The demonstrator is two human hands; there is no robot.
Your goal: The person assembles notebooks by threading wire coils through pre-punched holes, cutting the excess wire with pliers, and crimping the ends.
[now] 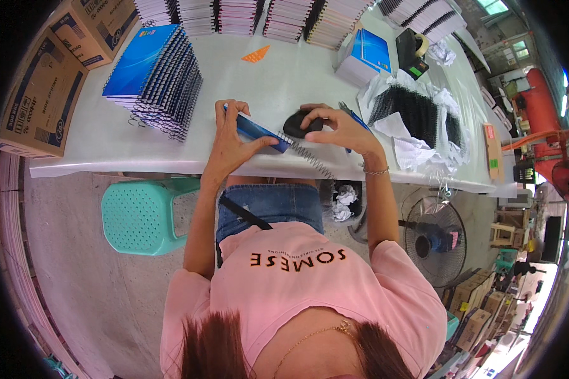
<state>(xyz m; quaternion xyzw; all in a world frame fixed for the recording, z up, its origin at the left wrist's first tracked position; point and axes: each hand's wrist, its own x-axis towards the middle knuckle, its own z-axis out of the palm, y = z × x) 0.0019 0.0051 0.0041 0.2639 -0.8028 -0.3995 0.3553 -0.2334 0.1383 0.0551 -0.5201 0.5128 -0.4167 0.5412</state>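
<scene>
My left hand is closed around a blue-covered notebook, held on its edge with the spine toward my right. From the near end of the spine a dark spiral coil sticks out over the table's front edge. My right hand curls its fingers and thumb on a black rounded object beside the coil; its exact kind is unclear. A blue-handled tool, perhaps pliers, shows behind my right hand; whether it lies on the table or in my palm I cannot tell.
At left stand a stack of coil-bound blue notebooks and cardboard boxes. Unbound blue-topped books, a tape dispenser and a pile of black coils on crumpled paper are at right. More bound stacks line the back.
</scene>
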